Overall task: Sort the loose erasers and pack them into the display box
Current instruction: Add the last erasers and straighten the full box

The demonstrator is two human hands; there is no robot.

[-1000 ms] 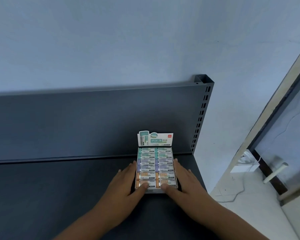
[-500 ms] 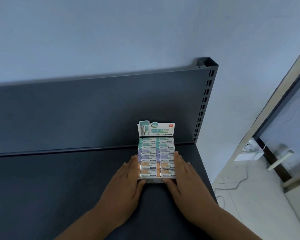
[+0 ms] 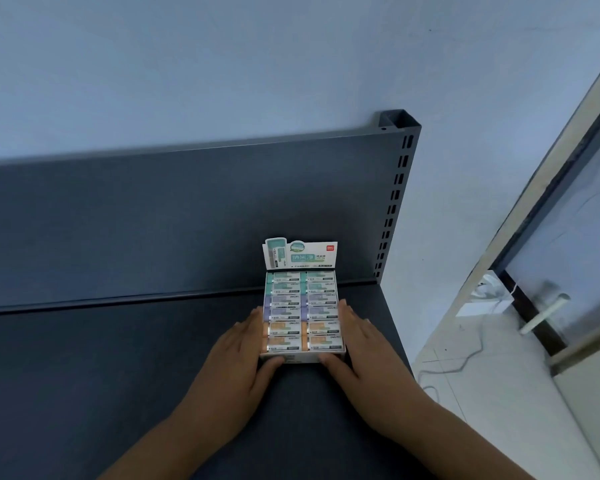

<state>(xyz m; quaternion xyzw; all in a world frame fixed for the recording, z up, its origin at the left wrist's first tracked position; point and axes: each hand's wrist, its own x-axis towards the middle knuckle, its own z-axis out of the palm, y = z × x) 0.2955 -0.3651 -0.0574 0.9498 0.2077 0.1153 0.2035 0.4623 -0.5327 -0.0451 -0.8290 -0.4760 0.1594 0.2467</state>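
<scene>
On the dark grey shelf [image 3: 101, 375], near its right end and close to the back panel [image 3: 187, 220], your display box [image 3: 302, 357] stands full of erasers [image 3: 302, 311] in two columns: green at the back, purple in the middle, orange in front. Your left hand [image 3: 229, 362] and right hand [image 3: 368, 355] press flat against its sides, fingers straight, thumbs on the front wall. A pale blue wall [image 3: 222, 64] rises behind, a slotted upright [image 3: 395, 202] ends the shelf, and a white cable [image 3: 465, 358] lies on the tiled floor [image 3: 499, 410].

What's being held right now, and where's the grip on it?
The display box, clasped between both hands: left hand flat on its left wall, right hand flat on its right wall, thumbs against the front.
</scene>
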